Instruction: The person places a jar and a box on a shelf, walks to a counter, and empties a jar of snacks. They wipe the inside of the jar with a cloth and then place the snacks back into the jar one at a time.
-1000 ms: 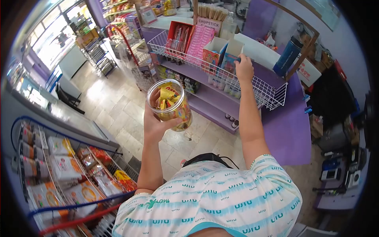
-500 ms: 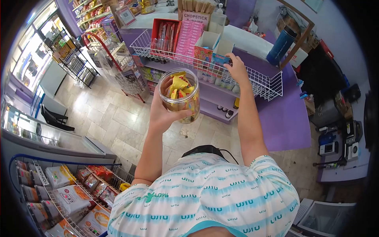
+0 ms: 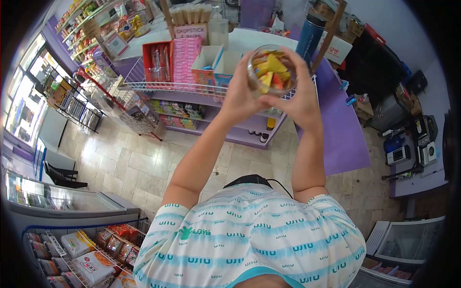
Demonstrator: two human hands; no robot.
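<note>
A clear round jar [image 3: 253,77] of yellow wrapped candies [image 3: 272,68] is gripped between both hands, over the right part of the white wire basket [image 3: 177,86]. My left hand [image 3: 238,93] wraps round its left side. My right hand [image 3: 304,98] closes round its right side, with the thumb across the front. Beside my left hand stand an open blue-and-white box [image 3: 226,67] and an open colourful box [image 3: 205,67]. Farther left are a stack of pink boxes [image 3: 187,60] and a red box [image 3: 157,62] of long packets.
Behind the basket are a chopstick holder [image 3: 190,31], a pump bottle [image 3: 218,32] and a blue tumbler [image 3: 310,36]. A purple counter [image 3: 343,139] runs along the right. At lower left, a rack holds packaged food [image 3: 93,267]. Wire display stands [image 3: 137,113] line the left.
The jar has moved right, from the left hand alone into both hands. My right hand has left the open blue box and now grips the jar. The view has shifted slightly right.
</note>
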